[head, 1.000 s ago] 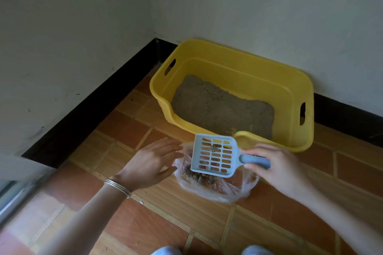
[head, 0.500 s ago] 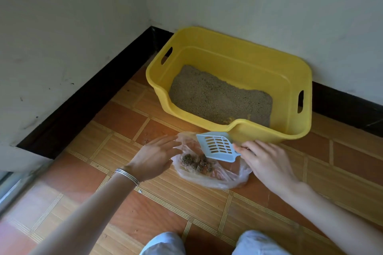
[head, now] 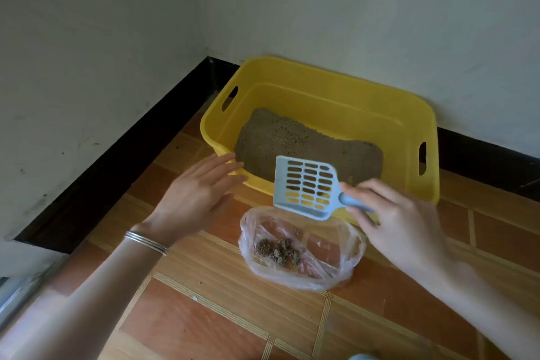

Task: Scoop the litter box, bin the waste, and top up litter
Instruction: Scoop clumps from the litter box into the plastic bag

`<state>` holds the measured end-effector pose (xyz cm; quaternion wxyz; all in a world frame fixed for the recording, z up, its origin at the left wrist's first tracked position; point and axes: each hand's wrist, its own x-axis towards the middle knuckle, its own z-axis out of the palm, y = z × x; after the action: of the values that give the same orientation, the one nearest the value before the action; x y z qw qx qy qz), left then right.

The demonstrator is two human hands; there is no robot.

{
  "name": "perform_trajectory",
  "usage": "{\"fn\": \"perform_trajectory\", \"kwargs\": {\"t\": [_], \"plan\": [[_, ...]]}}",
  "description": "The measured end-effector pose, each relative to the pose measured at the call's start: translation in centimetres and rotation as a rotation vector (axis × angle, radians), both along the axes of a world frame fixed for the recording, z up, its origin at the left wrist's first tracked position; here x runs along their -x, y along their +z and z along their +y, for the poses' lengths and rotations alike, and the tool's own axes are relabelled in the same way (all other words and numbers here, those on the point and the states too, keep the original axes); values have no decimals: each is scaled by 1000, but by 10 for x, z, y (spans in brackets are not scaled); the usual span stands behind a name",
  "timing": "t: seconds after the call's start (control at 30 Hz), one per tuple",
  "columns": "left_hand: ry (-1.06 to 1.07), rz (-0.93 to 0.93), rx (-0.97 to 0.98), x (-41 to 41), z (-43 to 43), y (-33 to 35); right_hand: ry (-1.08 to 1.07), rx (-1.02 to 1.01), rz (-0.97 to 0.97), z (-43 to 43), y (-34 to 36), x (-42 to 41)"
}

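Right hand (head: 400, 231) grips the blue scoop (head: 305, 187); below it, the waste bag (head: 301, 248). Left hand (head: 195, 199) spread flat, empty.

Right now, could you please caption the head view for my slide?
Right hand holds an empty blue scoop over the yellow litter box; clumps sit in the plastic bag.

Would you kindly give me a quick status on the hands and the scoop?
Right hand holding empty scoop over litter box front edge. Left hand open, free. Clumps in plastic bag. Nothing in the way.
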<state>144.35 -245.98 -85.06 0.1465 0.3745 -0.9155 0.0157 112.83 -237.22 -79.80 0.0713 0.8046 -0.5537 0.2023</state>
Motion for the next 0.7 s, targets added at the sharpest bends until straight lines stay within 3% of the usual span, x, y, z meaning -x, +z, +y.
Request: {"fn": "perform_trajectory", "kwargs": {"t": [0.3,0.47,0.7], "plan": [[89,-93,-80,10,-87,11,-358,-380,-63,-120,-20,23],[125,-86,-117,13,-109,0,-455,-629,-164,-170,-47,35],[124,-42,-107,12,-107,-8,-489,-782,-100,-211,-69,47]]}}
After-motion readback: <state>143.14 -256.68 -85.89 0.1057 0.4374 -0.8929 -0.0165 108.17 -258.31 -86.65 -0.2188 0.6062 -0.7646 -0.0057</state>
